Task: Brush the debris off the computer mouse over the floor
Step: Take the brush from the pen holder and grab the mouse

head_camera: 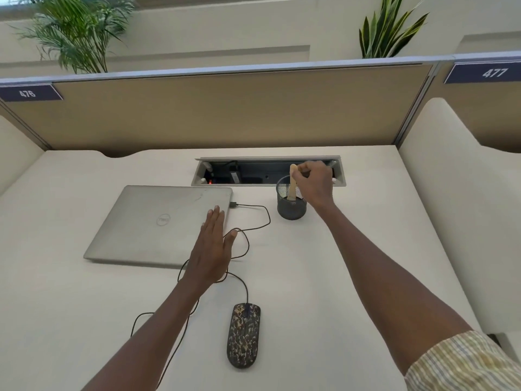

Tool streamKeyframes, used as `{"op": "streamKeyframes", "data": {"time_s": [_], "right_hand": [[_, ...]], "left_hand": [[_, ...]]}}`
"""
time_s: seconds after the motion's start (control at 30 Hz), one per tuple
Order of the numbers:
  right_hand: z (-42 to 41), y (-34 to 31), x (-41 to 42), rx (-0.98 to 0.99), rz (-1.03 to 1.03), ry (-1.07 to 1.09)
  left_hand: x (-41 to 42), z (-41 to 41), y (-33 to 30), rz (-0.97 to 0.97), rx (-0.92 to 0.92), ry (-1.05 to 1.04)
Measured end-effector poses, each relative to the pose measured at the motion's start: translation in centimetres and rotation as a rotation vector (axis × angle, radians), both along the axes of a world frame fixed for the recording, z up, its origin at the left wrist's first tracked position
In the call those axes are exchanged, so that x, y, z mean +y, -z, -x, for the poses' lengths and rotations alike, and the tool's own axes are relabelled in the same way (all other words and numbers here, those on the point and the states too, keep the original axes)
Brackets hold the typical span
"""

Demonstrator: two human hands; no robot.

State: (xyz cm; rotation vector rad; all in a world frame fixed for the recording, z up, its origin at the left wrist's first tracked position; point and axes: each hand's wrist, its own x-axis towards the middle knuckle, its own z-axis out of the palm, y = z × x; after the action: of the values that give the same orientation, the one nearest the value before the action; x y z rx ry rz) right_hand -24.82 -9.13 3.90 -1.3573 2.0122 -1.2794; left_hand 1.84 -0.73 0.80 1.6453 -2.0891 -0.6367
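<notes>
A wired computer mouse (243,335) speckled with brown debris lies on the cream desk (352,249) near the front, its black cable (255,221) looping back to the laptop. A wooden brush handle (292,182) stands upright in a dark mesh cup (291,208) at the back. My right hand (314,183) pinches the top of that handle with thumb and fingers. My left hand (211,246) hovers flat, fingers spread, over the laptop's near right corner and the cable loops, holding nothing. The brush's bristles are hidden inside the cup.
A closed silver laptop (158,224) lies left of centre. Behind the cup is an open cable tray (265,172) set into the desk. A tan partition (225,108) closes the back, and a cream side wall (445,193) stands at the right.
</notes>
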Motion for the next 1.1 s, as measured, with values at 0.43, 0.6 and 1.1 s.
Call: {"op": "streamKeyframes", "data": {"time_s": [0.43,0.6,1.1], "right_hand": [[-3.2,-9.4,7.8,0.073,0.322,0.060],[-4.1,-8.4,11.8,-0.028,0.256,0.100],[-6.8,-3.6,19.5,-0.128,0.131,0.175]], "left_hand": [[5.2,-3.7,-0.5,0.158,0.089,-0.033],[8.2,-5.5,0.5,0.138,0.087,-0.040],[20.5,-3.1,5.2,-0.047,0.040,-0.169]]}}
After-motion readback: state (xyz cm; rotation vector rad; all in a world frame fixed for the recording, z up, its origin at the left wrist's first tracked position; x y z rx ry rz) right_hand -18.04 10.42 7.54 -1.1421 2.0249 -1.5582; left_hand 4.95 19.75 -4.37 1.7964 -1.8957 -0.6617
